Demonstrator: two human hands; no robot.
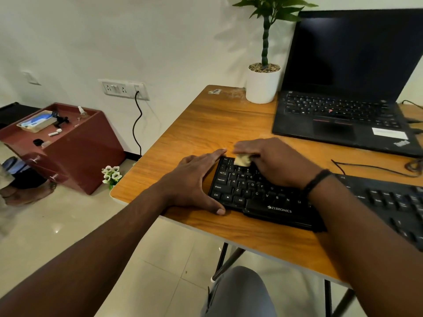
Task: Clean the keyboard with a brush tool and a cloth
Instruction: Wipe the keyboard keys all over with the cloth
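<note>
Black keyboard flat; yellowish cloth atop.

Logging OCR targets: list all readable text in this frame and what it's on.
"ZEBRONICS": front edge of the black keyboard.
"Ctrl", "Alt", "Shift", "Caps Lock", letter keys: same keyboard's keycaps.
"ThinkPad": laptop palm rest, blurred, partly legible.
Laptop's white sticker, table sticker: unreadable.

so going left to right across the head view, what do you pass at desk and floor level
red cabinet → small flowers → left hand → cloth → right hand → laptop
</note>
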